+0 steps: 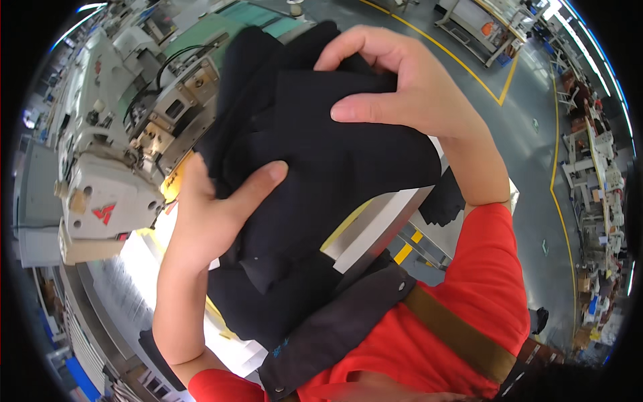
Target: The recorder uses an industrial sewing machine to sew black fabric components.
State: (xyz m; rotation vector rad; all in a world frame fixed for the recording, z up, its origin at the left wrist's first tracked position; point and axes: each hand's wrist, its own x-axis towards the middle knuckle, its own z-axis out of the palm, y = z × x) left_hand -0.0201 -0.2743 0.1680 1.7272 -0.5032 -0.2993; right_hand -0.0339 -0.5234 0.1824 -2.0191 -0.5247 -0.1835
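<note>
A large bunched piece of black cloth fills the middle of the head view, folded in several layers. My left hand holds its left side, the thumb lying on top and the fingers mostly hidden behind the cloth. At the upper right, my right hand grips the same cloth. Its thumb presses on the near side of a fold, while the bent index finger rests farther up and the other fingers are partly hidden. Just left of the cloth stands a white industrial sewing machine, its metal sewing parts close to my left fingers.
Under the cloth shows a white table edge with a yellow strip. More dark cloth hangs beside my right forearm. A grey floor with yellow lines runs along the right, past other workbenches.
</note>
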